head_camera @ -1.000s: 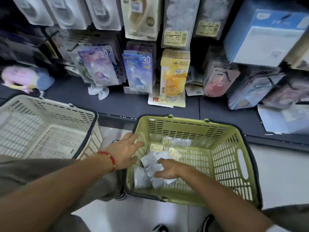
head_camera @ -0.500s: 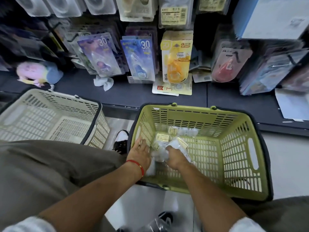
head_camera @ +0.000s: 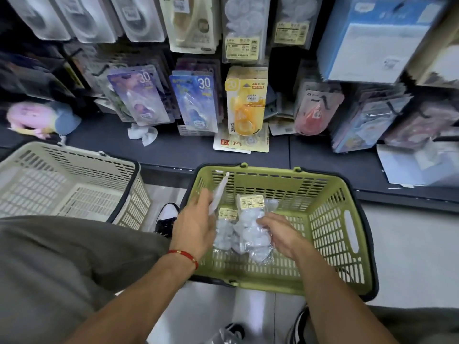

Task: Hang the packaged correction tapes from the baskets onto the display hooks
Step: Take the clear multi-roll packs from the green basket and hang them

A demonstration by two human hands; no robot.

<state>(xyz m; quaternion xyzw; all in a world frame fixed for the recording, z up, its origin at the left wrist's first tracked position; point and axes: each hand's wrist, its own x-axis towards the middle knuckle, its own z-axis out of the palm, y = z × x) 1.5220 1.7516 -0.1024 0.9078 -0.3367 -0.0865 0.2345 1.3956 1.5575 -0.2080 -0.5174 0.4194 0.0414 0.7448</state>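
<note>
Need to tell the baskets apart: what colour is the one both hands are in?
Olive green basket, clearest in the head view.

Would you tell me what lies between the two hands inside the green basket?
In the head view, clear packets with yellow labels lie between them.

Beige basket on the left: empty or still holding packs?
Looks empty: the beige basket shows only bare slotted floor and walls; its near corner is hidden by the person's knee.
</note>
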